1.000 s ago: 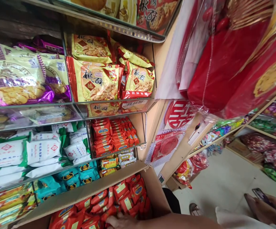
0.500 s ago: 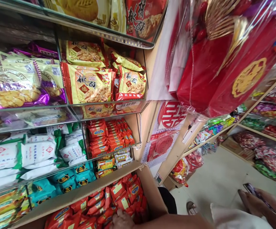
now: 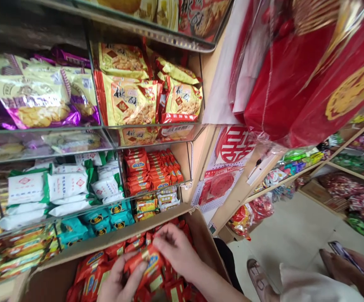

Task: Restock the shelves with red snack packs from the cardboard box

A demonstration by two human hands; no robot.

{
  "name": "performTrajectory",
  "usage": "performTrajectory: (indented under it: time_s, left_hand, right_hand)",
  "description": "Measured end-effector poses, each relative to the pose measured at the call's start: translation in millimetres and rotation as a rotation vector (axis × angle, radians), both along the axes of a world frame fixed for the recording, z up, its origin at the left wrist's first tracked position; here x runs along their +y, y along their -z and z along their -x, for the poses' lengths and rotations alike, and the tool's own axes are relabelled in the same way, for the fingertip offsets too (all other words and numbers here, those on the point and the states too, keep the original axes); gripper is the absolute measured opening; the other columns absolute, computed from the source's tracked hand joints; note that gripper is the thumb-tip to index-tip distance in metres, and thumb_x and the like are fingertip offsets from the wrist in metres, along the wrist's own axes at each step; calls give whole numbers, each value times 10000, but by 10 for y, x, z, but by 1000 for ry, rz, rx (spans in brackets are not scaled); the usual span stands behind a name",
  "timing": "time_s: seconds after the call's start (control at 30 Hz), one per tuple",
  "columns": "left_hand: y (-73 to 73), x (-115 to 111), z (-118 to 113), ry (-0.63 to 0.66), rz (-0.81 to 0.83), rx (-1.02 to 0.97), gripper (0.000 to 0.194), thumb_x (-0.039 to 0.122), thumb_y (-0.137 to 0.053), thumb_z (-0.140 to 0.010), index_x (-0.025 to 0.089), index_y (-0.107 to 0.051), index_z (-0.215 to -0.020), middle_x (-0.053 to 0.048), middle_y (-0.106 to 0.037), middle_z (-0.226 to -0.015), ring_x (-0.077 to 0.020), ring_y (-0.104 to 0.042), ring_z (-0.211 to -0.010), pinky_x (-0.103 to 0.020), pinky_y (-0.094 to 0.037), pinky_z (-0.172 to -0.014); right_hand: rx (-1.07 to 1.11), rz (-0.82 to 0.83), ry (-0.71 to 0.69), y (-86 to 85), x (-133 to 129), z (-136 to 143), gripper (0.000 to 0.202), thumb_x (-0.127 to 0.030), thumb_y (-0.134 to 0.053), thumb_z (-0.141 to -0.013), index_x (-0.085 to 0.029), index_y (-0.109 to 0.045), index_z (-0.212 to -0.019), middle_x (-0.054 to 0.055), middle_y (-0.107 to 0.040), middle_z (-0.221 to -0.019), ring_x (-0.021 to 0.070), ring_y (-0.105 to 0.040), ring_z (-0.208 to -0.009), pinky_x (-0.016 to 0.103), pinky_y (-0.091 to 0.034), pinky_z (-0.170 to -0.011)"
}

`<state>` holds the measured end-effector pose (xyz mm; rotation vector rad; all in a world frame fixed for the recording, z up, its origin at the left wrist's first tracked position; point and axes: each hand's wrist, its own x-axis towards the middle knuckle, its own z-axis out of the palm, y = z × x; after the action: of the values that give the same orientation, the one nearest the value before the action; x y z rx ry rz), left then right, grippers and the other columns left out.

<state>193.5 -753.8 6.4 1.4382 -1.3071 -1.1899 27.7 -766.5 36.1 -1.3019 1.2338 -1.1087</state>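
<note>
— What are you holding?

— A small red packet (image 3: 148, 263), pillow-shaped, its slick, creased film printed with a blue patch. My left hand (image 3: 119, 281) is curled about one end, thumb lying along the front; my right hand (image 3: 177, 252) pinches the other end between thumb and fingers.

— And where is it, exactly?

— Over the mouth of a brown cardboard carton (image 3: 204, 240), above a loose heap of red packets (image 3: 90, 268), just as shiny and crinkled. I can't tell whether it touches those beneath.

— What's around the carton?

— Just past its far edge, plump teal packets (image 3: 96, 218); higher up, soft white packets with green ends (image 3: 67, 184). Small stacked packets (image 3: 166, 170), red too, sit in tidy rows on a glass shelf (image 3: 175, 187). To my right, a deep red hanging (image 3: 288, 88) shows through thin, glossy, clear plastic.
</note>
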Motion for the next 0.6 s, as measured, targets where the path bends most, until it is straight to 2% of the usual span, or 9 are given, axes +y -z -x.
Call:
performTrajectory:
  time_s: [0.1,0.23,0.33,0.47,0.53,0.6]
  left_hand:
    - [-251,-36,195,-96,-17,199,452,485,-718,-512,205,-541,-818,18,-703,-672,-159,-649,-659,-211,-524,-617]
    - [-331,-31,293,-114,0,277,454,467,-734,-506,199,-526,-808,31,-689,-657,-127,-632,-628,-182,-507,-597]
    - [-330,-5,261,-105,28,166,436,520,-670,-572,183,-563,-827,8,-688,-702,-134,-613,-657,-192,-494,-630]
    - [-344,9,215,-135,-30,29,491,605,-452,-716,172,-597,-895,-40,-690,-819,-186,-609,-775,-256,-480,-728]
    - [-344,14,204,-188,-32,-73,560,653,-397,-707,170,-605,-898,-56,-685,-828,-214,-601,-801,-286,-472,-743]
    - [-327,30,198,-250,-6,-194,638,720,-373,-653,161,-621,-834,-65,-678,-758,-221,-588,-735,-291,-473,-690]
  right_hand:
    - [-26,80,144,-17,-20,-27,293,-410,-427,-839,-170,-483,-681,-17,-502,-638,109,-472,-618,211,-388,-591]
    - [104,160,171,-84,-11,-23,312,-426,-383,-861,-168,-520,-753,11,-560,-695,134,-513,-664,232,-396,-624]
    - [180,223,159,-122,3,-10,318,-406,-359,-875,-165,-550,-793,15,-559,-683,142,-528,-671,234,-396,-633]
    - [229,269,202,-93,28,-40,299,-379,-343,-887,-174,-542,-795,5,-527,-644,142,-526,-663,228,-387,-629]
    - [230,268,209,-57,55,-79,289,-369,-331,-891,-184,-510,-759,1,-521,-635,134,-513,-629,223,-376,-596]
    - [231,262,218,-15,94,-124,285,-362,-315,-895,-194,-469,-724,-5,-510,-617,127,-494,-586,222,-360,-563]
